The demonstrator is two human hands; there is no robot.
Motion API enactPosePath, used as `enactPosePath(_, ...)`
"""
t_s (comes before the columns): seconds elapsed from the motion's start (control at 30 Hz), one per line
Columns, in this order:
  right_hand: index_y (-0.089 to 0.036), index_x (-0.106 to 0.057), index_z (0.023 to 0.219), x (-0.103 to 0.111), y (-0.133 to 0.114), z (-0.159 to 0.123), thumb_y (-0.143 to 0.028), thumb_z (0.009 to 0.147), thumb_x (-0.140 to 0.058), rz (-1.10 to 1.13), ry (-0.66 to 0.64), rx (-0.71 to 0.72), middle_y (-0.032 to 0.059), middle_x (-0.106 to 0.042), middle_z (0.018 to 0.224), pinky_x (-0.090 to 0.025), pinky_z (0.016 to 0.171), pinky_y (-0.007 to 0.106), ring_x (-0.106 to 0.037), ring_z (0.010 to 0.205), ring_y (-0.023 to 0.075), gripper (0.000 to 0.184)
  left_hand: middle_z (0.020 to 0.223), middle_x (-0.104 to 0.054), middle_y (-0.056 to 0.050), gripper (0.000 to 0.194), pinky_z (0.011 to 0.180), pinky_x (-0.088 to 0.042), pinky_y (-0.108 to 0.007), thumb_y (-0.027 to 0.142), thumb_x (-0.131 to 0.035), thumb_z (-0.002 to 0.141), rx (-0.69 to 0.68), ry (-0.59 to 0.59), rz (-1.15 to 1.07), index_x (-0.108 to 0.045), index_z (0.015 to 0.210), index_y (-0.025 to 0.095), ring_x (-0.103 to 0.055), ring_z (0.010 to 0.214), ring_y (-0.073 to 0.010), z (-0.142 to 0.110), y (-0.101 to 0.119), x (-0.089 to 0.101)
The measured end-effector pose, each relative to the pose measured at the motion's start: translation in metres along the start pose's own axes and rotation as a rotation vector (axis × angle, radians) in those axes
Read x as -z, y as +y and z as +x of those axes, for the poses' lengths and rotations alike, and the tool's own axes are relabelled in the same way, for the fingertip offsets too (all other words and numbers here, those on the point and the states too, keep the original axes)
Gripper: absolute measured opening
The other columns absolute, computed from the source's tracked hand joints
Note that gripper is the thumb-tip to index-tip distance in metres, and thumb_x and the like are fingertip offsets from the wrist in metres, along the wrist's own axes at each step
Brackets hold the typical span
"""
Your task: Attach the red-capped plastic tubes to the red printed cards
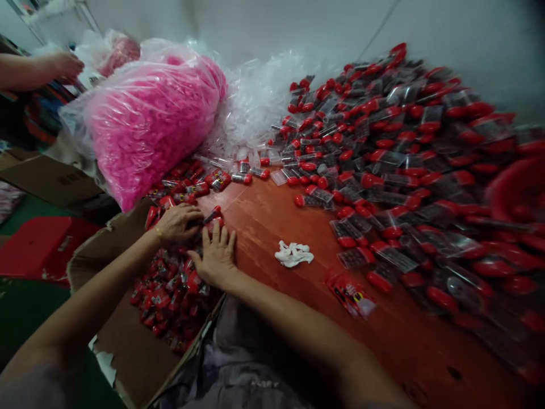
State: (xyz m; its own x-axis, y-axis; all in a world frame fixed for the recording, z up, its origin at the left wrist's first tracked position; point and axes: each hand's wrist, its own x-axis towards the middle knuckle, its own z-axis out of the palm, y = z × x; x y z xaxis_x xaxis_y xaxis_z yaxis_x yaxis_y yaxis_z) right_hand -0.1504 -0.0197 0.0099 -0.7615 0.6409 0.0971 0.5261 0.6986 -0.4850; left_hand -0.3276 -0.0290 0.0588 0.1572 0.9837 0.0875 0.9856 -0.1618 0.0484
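My left hand [176,222] lies curled over a small heap of red packaged items [187,190] at the table's left edge, its fingers bent around some of them. Just beside it my right hand [217,257] rests flat with fingers stretched out, at the table edge above an open cardboard box [128,352]. The box holds several of the same red packets [166,295]. A huge pile of red-capped clear packs [404,153] covers the right half of the reddish wooden table [272,227].
A big clear bag of pink pieces [149,122] leans at the back left, with loose clear plastic [255,96] behind it. A crumpled white cloth [293,254] and one loose red packet [351,292] lie on the table. Another person's hand [63,65] works at far left. A red basin [517,187] sits at right.
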Motion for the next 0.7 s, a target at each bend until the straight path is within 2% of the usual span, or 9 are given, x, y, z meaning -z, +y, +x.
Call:
enactPosePath(0.07, -0.011, -0.039, 0.137, -0.005, -0.015, -0.015, -0.06, 0.084, -0.039, 0.014, -0.044, 0.153, 0.0229, -0.026, 0.148, -0.014, 0.104, 0.064, -0.029, 0.131, 0.0404, 0.071, 0.108, -0.068, -0.009, 0.034, 0.094, -0.042, -0.04, 0.037, -0.05, 0.078, 0.08, 0.022, -0.008, -0.067, 0.101, 0.02, -0.059, 0.105, -0.0252, -0.04, -0.002, 0.002)
enactPosePath(0.17, -0.015, -0.057, 0.117, -0.001, -0.032, -0.03, -0.059, 0.086, -0.037, 0.05, -0.107, 0.42, 0.0177, -0.052, 0.13, -0.02, 0.104, 0.06, -0.048, 0.115, 0.0335, 0.057, 0.095, -0.072, -0.005, 0.031, 0.104, -0.031, -0.045, 0.043, -0.046, 0.082, 0.193, -0.044, -0.006, -0.07, 0.088, 0.025, -0.062, 0.099, -0.0235, -0.088, -0.006, 0.007)
enactPosePath(0.27, -0.017, -0.063, 0.099, 0.019, -0.036, -0.028, -0.058, 0.088, -0.035, 0.078, -0.06, 0.551, 0.0118, -0.062, 0.11, -0.028, 0.101, 0.054, -0.053, 0.102, 0.0276, 0.052, 0.098, -0.072, -0.005, 0.038, 0.105, -0.025, -0.047, 0.047, -0.038, 0.085, 0.322, 0.015, 0.067, -0.069, 0.09, 0.026, -0.062, 0.102, -0.0241, -0.091, -0.011, 0.012)
enactPosePath(0.33, -0.017, -0.064, 0.096, 0.037, -0.029, -0.022, -0.055, 0.089, -0.035, 0.069, -0.003, 0.56, 0.011, -0.062, 0.108, -0.031, 0.099, 0.05, -0.052, 0.104, 0.0259, 0.048, 0.109, -0.069, -0.006, 0.041, 0.105, -0.026, -0.044, 0.047, -0.034, 0.087, 0.331, 0.089, 0.103, -0.067, 0.1, 0.026, -0.059, 0.108, -0.024, -0.061, -0.013, 0.013)
enactPosePath(0.4, -0.016, -0.064, 0.094, 0.057, -0.013, -0.017, -0.051, 0.09, -0.039, 0.041, 0.014, 0.495, 0.0109, -0.063, 0.107, -0.032, 0.098, 0.047, -0.052, 0.104, 0.0246, 0.043, 0.12, -0.063, -0.007, 0.043, 0.105, -0.025, -0.044, 0.048, -0.035, 0.086, 0.278, 0.159, 0.116, -0.062, 0.111, 0.025, -0.053, 0.116, -0.0248, -0.012, -0.014, 0.01)
enactPosePath(0.47, -0.016, -0.064, 0.096, 0.076, 0.013, -0.019, -0.045, 0.09, -0.045, 0.007, 0.01, 0.398, 0.0111, -0.063, 0.109, -0.033, 0.099, 0.045, -0.052, 0.106, 0.0242, 0.036, 0.129, -0.055, -0.009, 0.046, 0.105, -0.024, -0.047, 0.048, -0.037, 0.085, 0.264, 0.213, 0.143, -0.058, 0.119, 0.025, -0.045, 0.124, -0.0283, 0.043, -0.012, 0.003)
enactPosePath(0.57, -0.015, -0.063, 0.104, 0.101, 0.06, -0.035, -0.04, 0.088, -0.05, -0.055, 0.036, 0.247, 0.0121, -0.06, 0.118, -0.029, 0.103, 0.047, -0.048, 0.114, 0.0252, 0.032, 0.135, -0.048, -0.012, 0.048, 0.101, -0.027, -0.053, 0.049, -0.04, 0.083, 0.292, 0.18, 0.15, -0.055, 0.121, 0.024, -0.041, 0.125, -0.0345, 0.107, -0.01, -0.014)
enactPosePath(0.63, -0.014, -0.061, 0.109, 0.113, 0.091, -0.05, -0.04, 0.087, -0.052, -0.102, 0.055, 0.141, 0.0132, -0.058, 0.121, -0.028, 0.105, 0.049, -0.045, 0.118, 0.0265, 0.035, 0.132, -0.051, -0.011, 0.046, 0.097, -0.033, -0.05, 0.046, -0.037, 0.084, 0.282, 0.144, 0.12, -0.055, 0.121, 0.024, -0.046, 0.12, -0.0327, 0.128, -0.011, -0.026)
enactPosePath(0.7, -0.014, -0.06, 0.11, 0.119, 0.117, -0.062, -0.041, 0.086, -0.054, -0.145, 0.068, 0.055, 0.0139, -0.057, 0.122, -0.028, 0.104, 0.049, -0.044, 0.119, 0.0276, 0.037, 0.128, -0.053, -0.012, 0.045, 0.093, -0.039, -0.044, 0.039, -0.034, 0.087, 0.256, 0.137, 0.1, -0.054, 0.122, 0.022, -0.049, 0.116, -0.0308, 0.131, -0.013, -0.033)
